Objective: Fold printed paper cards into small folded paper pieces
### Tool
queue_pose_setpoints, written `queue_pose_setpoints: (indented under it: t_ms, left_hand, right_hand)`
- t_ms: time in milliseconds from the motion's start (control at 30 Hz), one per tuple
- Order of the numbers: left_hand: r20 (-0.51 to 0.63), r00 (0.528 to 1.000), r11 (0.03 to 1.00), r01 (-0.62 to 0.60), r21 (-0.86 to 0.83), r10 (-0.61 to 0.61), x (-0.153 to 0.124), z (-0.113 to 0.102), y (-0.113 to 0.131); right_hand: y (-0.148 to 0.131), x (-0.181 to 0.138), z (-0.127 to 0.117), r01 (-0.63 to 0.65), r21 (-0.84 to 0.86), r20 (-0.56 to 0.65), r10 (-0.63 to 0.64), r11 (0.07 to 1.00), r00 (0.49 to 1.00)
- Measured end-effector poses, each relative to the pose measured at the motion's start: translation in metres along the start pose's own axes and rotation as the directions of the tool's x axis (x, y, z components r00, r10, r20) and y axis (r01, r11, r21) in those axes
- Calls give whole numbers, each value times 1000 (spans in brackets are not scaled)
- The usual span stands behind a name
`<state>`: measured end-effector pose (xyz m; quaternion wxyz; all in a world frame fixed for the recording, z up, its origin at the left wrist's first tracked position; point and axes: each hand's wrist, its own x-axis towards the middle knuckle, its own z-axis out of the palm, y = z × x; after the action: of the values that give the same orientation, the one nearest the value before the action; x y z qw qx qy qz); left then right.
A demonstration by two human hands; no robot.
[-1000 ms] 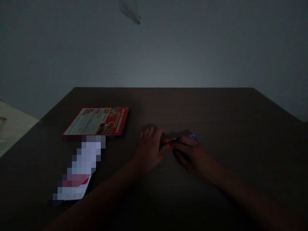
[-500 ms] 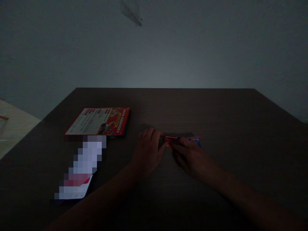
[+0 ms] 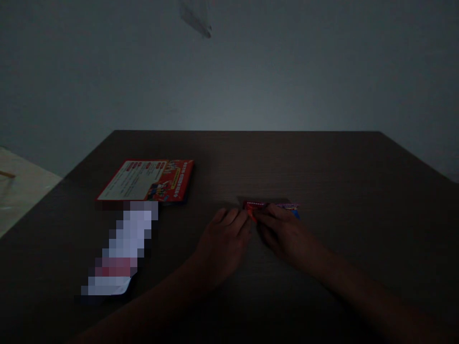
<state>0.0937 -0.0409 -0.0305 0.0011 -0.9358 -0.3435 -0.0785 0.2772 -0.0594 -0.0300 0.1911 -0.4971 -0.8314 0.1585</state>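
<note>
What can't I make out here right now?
All in the head view:
Red-and-blue item: its middle is hidden by the right hand.
Left hand: fingertip contact is lost in darkness.
Lit screen: content pixelated.
Wall object: cut off by the top edge.

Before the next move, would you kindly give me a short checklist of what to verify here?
1. Right-hand grip on the red-and-blue packet: ok, fingers on it.
2. Left-hand grip on the packet: cannot tell, fingers at its left end.
3. Packet sealed: cannot tell, fingers cover much of it.
4. Phone-like device apart from both hands: ok.
5. Lighting: not ok, the picture is dim.
</note>
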Motion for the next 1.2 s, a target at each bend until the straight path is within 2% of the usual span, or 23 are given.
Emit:
queue_pose_setpoints:
  t_ms: [367,933,1200]
  left_hand:
    - [58,998,1000,4,-26,-2,1,-9,4]
    - [59,996,997,68,-32,-66,-4,-10,7]
    - [50,997,997,69,-44,-66,-2,-8,11]
  right_hand:
    - [0,0,-1,-12,15,-3,12,1000,1000]
    - [0,0,-3,-19,33,-15,20,999,1000]
    - [3,-3,-3,-8,127,-35,12,992,999]
